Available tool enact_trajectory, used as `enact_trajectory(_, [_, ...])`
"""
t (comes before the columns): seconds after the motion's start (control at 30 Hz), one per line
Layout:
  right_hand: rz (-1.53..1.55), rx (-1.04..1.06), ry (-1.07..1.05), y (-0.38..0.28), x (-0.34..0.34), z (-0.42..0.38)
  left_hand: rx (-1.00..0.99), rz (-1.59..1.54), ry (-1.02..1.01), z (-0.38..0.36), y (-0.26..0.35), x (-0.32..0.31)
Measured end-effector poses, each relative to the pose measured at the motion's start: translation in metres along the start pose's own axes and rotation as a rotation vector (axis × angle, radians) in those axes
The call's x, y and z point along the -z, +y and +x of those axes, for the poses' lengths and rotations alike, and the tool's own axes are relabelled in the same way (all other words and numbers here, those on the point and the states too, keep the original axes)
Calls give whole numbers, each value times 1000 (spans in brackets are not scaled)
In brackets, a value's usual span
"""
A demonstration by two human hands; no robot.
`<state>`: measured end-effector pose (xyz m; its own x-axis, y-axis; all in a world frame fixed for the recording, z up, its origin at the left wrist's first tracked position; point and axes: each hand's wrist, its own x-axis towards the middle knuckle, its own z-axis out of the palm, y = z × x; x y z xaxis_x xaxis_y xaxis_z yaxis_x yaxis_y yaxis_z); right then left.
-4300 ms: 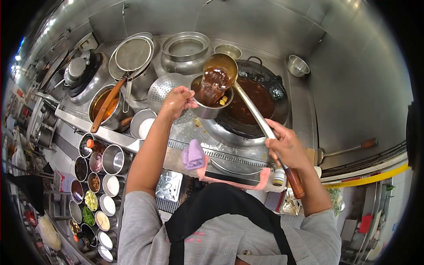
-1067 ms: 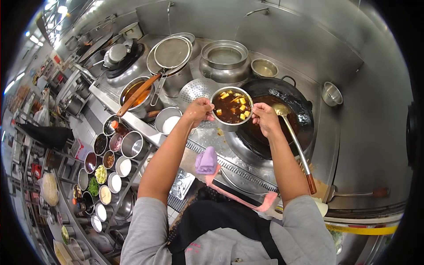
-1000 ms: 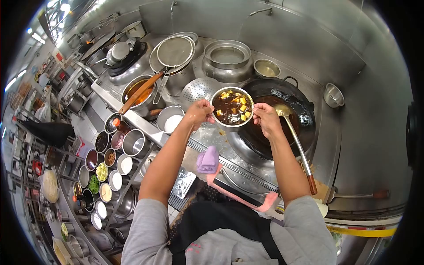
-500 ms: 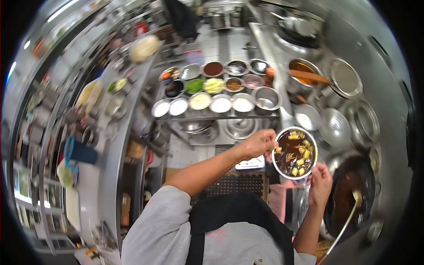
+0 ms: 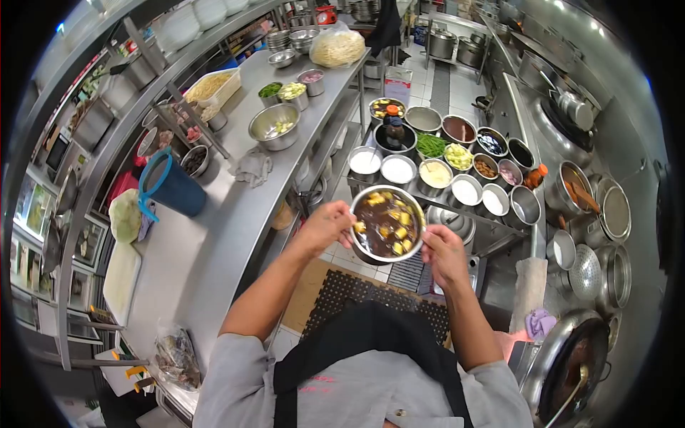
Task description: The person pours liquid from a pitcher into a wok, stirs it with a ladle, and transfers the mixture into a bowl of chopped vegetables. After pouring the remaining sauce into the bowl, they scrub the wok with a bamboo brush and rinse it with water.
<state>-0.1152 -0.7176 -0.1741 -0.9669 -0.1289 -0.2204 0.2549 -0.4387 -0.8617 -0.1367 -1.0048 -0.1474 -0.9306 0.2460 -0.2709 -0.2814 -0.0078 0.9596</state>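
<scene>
Held level in front of my body is a round metal bowl [image 5: 387,261] of dark brown liquid with yellowish chunks floating in it. My left hand [image 5: 330,226] pinches its left rim between thumb and fingers. On the opposite side my right hand [image 5: 445,251] grips the right rim. Just beyond the bowl stands a rack of metal containers, among them minced garlic [image 5: 435,173], chopped green herbs [image 5: 431,145], white powder [image 5: 397,169] and a dark container holding an orange-capped bottle [image 5: 393,127].
A long steel counter [image 5: 235,214] on my left bears a blue jug [image 5: 171,184], a steel mixing bowl [image 5: 275,127] and a bag of noodles [image 5: 337,47]. To my right are a wok with a ladle [image 5: 576,371], a perforated strainer [image 5: 585,271] and a pot [image 5: 571,182]. A perforated black mat [image 5: 342,292] covers the floor.
My view and body have turned left, away from the wok. Both hands have carried the bowl from the stove side to above the floor between rack and counter, still holding its rim.
</scene>
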Motion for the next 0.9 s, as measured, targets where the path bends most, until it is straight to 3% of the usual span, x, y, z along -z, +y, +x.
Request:
enact_trajectory(0.23, [-77, -19, -146, 15, -89, 114, -3, -76, 198, 18, 16, 103])
enact_trajectory(0.43, [-117, 6, -220, 9, -123, 208, 34, 28, 276, 83, 41, 158])
enact_trajectory(0.9, [-248, 104, -68, -26, -174, 420, 46, 103, 359, 282, 116, 243])
